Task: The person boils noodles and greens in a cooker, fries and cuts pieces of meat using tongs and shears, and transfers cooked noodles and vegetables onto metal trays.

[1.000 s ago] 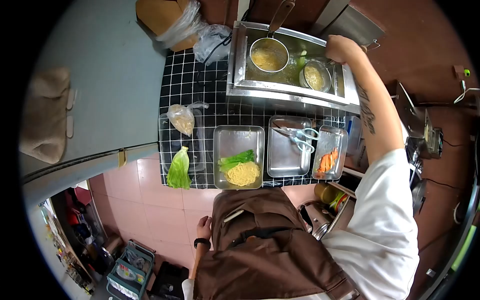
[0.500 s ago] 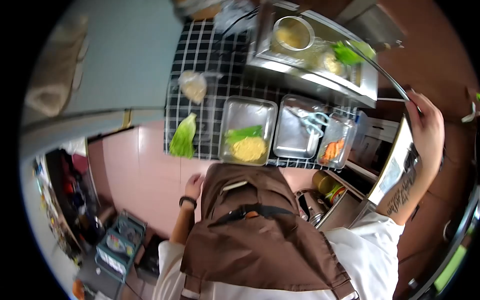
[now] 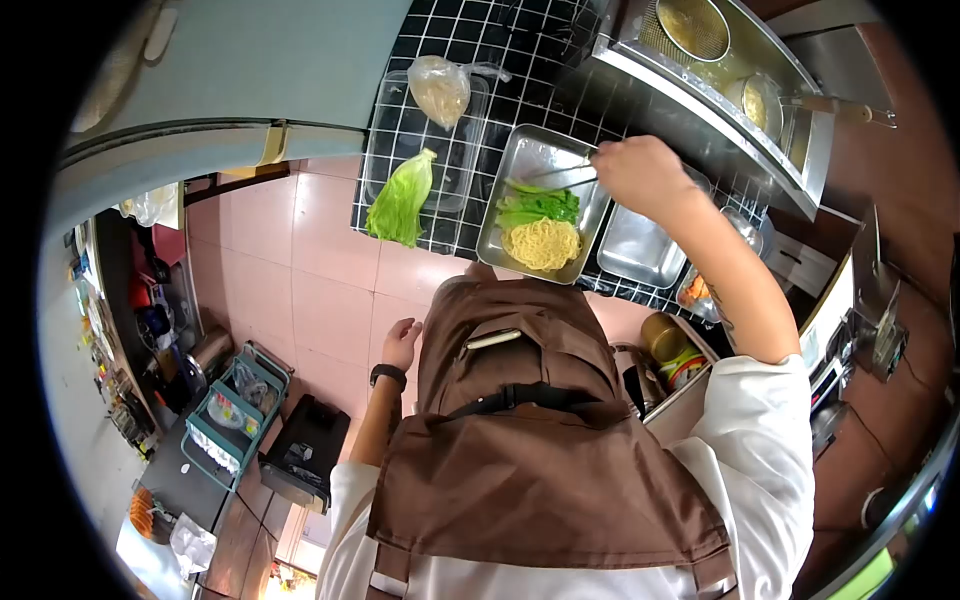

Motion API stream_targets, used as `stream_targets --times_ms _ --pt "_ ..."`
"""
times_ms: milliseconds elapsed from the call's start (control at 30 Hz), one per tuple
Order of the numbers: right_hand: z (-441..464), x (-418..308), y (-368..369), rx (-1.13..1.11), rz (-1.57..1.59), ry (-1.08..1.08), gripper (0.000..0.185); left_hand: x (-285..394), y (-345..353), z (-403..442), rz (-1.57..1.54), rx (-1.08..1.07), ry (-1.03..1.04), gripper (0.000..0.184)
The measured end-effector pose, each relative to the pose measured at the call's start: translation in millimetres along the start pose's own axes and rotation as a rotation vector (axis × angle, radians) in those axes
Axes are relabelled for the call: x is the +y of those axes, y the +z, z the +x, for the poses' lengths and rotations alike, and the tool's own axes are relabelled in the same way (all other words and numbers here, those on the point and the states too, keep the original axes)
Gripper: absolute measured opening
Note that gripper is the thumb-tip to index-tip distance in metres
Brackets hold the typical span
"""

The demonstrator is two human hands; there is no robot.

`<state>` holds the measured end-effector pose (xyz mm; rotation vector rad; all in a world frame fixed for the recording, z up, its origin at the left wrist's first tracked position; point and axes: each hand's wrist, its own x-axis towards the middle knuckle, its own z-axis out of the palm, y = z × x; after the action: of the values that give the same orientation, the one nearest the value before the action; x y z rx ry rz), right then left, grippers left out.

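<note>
My right hand [image 3: 640,175] is closed round a pair of thin dark chopsticks [image 3: 575,185], whose tips reach over the metal tray [image 3: 535,146]. In that tray green leaves [image 3: 540,205] lie beside a mound of yellow noodles [image 3: 542,245]. My left hand [image 3: 401,343] hangs beside the brown apron with its fingers apart, holding nothing. A light green lettuce leaf [image 3: 402,200] and a knotted plastic bag [image 3: 440,90] rest at the left on a clear container.
At the upper right stands a metal cooker [image 3: 700,105] with strainer baskets [image 3: 692,28] of noodles. A second metal tray [image 3: 640,250] and one with orange pieces [image 3: 697,290] sit right of the noodle tray. Below left is a teal cart [image 3: 235,410].
My right hand has come from the cooker to the noodle tray, carrying leaves there with the chopsticks. The camera view has shifted, and my left hand stays low by the apron.
</note>
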<state>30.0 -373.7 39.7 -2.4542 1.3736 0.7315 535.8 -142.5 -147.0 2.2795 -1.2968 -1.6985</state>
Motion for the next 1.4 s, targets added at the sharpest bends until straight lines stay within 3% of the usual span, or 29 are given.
stream_targets --times_ms 133,233,267,367,467,600,867,967,1000,1100,1233,1333,1400 --pt "-35.8 18.2 -11.7 -0.005 0.125 0.192 0.021 -30.6 2.6 -0.1 -0.047 -0.006 0.003 0.049" --pt "-40.4 9.9 43.9 0.144 0.076 0.173 0.018 -12.7 7.3 -7.9 -0.002 -0.054 -0.058 0.048" --pt "-39.3 -2.3 47.8 0.050 0.058 0.198 0.019 -18.9 10.3 -2.9 -0.033 -0.075 -0.051 0.048" --pt "-50.4 -21.8 81.8 0.137 0.220 0.171 0.018 0.9 13.1 1.4 -0.069 -0.065 -0.019 0.047" --pt "-67.9 -26.7 81.6 0.262 0.400 0.324 0.018 31.2 6.6 6.7 -0.022 -0.062 0.084 0.046" --pt "-65.9 -27.5 84.5 0.224 0.451 0.479 0.020 49.6 4.1 14.6 0.000 -0.050 0.097 0.045" --pt "-29.6 -54.4 87.0 0.152 0.564 0.354 0.020 39.4 -3.8 22.7 0.040 -0.090 0.087 0.045" --pt "-43.8 -55.2 95.8 0.275 0.612 0.409 0.021 44.1 -6.4 23.8 0.052 -0.083 0.094 0.044" --pt "-58.9 -51.4 75.1 0.207 0.692 0.520 0.020 40.8 -6.6 26.4 0.034 -0.079 0.103 0.044" --pt "-91.2 -50.7 114.3 0.143 0.626 0.578 0.021 34.9 -4.2 32.6 -0.002 -0.110 0.092 0.044" --pt "-141.2 -81.2 119.9 0.163 0.863 0.807 0.027 42.1 -3.4 33.3 0.053 -0.134 0.111 0.045" --pt "-186.7 -121.4 156.8 0.368 1.061 0.972 0.033 36.4 1.0 45.7 0.040 -0.161 0.112 0.047" --pt "-201.8 -145.2 180.8 0.258 1.043 1.096 0.034 43.8 4.1 47.8 0.047 -0.177 0.127 0.047"
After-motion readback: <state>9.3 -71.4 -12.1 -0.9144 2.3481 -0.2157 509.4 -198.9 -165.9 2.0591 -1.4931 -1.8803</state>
